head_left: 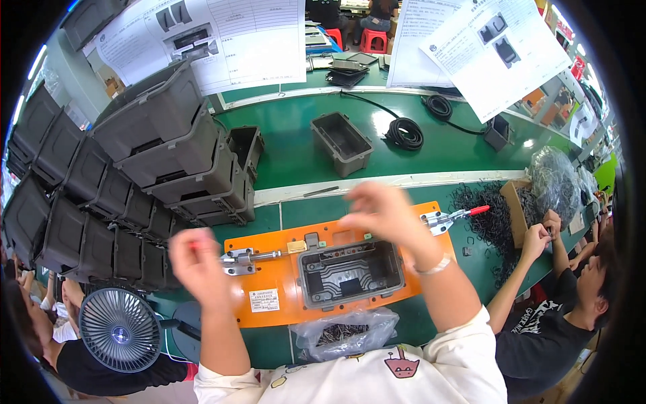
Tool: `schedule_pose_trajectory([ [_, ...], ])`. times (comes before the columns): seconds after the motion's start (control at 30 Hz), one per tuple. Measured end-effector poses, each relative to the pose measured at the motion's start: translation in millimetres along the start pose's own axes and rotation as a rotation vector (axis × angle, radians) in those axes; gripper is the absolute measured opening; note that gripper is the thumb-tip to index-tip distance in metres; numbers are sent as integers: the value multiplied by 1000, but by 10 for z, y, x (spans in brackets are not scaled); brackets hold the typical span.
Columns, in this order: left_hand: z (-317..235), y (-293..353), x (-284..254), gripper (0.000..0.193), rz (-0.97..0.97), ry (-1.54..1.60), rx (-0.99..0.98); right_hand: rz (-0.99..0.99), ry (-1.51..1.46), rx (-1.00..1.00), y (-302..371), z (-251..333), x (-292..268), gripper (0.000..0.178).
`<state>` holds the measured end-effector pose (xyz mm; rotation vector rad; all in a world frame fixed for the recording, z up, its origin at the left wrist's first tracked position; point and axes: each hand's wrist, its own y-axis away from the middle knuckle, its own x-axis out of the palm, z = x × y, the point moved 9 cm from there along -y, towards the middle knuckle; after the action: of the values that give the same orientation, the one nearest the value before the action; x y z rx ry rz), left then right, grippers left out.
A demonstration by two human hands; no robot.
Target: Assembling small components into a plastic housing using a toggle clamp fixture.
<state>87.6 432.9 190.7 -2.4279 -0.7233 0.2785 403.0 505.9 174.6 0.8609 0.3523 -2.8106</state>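
A grey plastic box (350, 273) sits open side up in an orange fixture plate (266, 273) on the green bench. My left hand (196, 262) is at the plate's left end, fingers closed around the red handle of a metal toggle clamp (250, 258). Beyond the box's far edge, my right hand (380, 214) hovers with bent fingers, blurred by motion; whether it holds anything cannot be seen. A second toggle clamp (441, 221) with a red handle stands at the plate's right end, beside my right forearm.
Stacked grey boxes (168, 135) fill the left. Another grey box (343, 143) and coiled black cord (405, 133) lie beyond a white rail. Near me is a clear bag of small metal parts (343, 333). Black clips (494, 222) lie rightward, near a co-worker's hands (537, 239). A fan (121, 330) stands left.
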Motion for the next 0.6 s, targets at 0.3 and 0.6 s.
schedule_pose_trajectory([
  [0.3, -596, 574, 1445, 26, 749, -201, 338, -1228, -762, 612, 1848, -2511, -2096, 71],
  [0.6, -357, 1173, 2396, 34, 1015, -452, 428, -870, -1160, 23, 830, -1652, -2129, 46],
])
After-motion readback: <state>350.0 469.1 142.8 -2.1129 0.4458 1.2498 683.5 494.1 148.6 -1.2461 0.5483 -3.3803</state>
